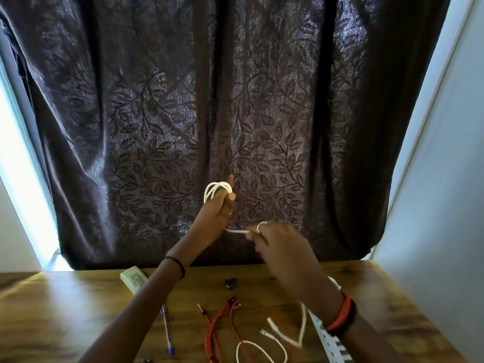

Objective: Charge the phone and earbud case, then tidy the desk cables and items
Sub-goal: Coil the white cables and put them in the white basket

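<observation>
In the head view, the left hand (221,206) is raised in front of the dark curtain (162,113), and its fingers (231,180) are curled round a coil of white cable (215,190). Several loops sit over them. The free tail of this cable runs down and across to the right hand (281,247), whose fingers (262,239) pinch it close to its end, so the cable is in the air between the two hands. Well below the fingers, on the wooden counter (65,310), a red cable (222,328) lies loose and spread. Beside it lies a second white cable (262,347), and a power strip (331,336) sits under the right forearm. A pen (166,331), a pale flat device (133,279) and a small dark thing (230,283) lie below the left hand. I see no phone, and I cannot tell if the dark thing is the earbud case, so the charging part cannot be judged. The tidying seems to be in its middle: one cable is almost wound, and the other cables and small items are not yet put in order.
</observation>
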`<state>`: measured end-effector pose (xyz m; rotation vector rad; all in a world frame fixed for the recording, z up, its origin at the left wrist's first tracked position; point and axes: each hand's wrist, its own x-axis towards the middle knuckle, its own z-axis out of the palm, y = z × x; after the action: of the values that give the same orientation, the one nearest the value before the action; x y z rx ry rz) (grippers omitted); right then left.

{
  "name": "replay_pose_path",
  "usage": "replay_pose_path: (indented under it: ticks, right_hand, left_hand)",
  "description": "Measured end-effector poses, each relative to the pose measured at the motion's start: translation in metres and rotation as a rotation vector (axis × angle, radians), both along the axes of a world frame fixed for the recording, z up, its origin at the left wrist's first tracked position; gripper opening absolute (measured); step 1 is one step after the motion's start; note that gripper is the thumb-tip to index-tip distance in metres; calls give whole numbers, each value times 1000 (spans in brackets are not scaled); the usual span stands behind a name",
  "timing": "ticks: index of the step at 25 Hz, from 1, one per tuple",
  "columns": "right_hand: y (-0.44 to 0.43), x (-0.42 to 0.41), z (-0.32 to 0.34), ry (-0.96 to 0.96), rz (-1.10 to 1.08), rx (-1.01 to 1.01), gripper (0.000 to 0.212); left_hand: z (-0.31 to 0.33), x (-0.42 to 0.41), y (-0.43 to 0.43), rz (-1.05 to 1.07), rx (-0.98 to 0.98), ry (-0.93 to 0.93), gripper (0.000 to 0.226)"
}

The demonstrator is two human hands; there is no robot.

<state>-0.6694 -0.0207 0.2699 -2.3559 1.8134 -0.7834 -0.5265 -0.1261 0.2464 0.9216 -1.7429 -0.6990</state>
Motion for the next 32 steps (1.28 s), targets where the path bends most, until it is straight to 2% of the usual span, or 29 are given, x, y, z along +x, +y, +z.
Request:
replay_pose_path:
  ticks: [2, 4, 7, 10, 14, 16, 19, 21, 24, 27, 29, 32]
  right_hand:
    - [-8, -13, 3, -41, -3, -50, 25]
    - [-18, -23, 5, -96, 29, -113, 22]
    - [-26, -33, 7, -166, 87, -243, 19]
    - [-29, -39, 9, -265, 102, -284, 17]
    - [-32, -40, 6, -431, 177, -208, 15]
    - [-33, -38, 2, -549, 248, -153, 16]
    - [-34, -32, -9, -743, 259, -76, 18]
    - [-33, -27, -19, -804, 214, -46, 18]
    - [-29, -21, -39, -575, 118, -130, 23]
    - [-23, -18, -58, -404, 40, -122, 23]
    - [-16, -14, -69, -240, -44, -105, 28]
    - [-2, -10, -83, 38, -106, -331, 13]
  left_hand:
    - [-4, 6, 2, 39, -117, -195, 23]
    - [-5, 3, 10, -12, -32, -181, 22]
    - [-4, -3, 24, -177, 265, -46, 27]
    - [-6, -3, 38, -442, 427, 132, 33]
    - [-11, -2, 45, -739, 617, 443, 34]
    - [-13, -4, 49, -821, 701, 584, 33]
    - [-16, -9, 54, -932, 771, 791, 19]
    - [-20, -13, 55, -1036, 813, 930, 15]
    - [-26, -15, 55, -1115, 883, 1129, 26]
    - [-32, -15, 52, -1097, 858, 1244, 36]
    - [-34, -17, 51, -1048, 862, 1320, 40]
    - [-34, -22, 53, -827, 835, 1450, 42]
